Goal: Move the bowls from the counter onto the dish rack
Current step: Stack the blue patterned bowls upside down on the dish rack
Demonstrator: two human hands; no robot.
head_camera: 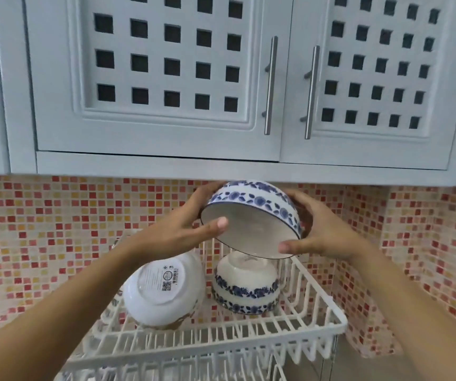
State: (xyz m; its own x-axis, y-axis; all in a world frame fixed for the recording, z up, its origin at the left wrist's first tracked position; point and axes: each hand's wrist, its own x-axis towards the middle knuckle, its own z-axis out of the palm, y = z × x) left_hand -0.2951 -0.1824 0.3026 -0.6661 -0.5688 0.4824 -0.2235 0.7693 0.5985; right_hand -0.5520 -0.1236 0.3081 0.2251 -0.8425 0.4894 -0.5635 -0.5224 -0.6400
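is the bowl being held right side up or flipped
Flipped and tilted: the held bowl has its rim and white inside facing down toward the camera, above the dish rack.

Round printed label on underside of plain white bowl lying tilted in dish rack, lines of small print, QR code and barcode at its lower right, all print too small to read, no other text legible

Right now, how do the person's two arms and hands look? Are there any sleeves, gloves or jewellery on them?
Both forearms are bare as far as the picture shows: no sleeves, no gloves. The left hand and the right hand show no rings, and neither wrist shows a watch or bracelet. The thumbnails are short and unpainted. No marks or tattoos are visible on either arm.
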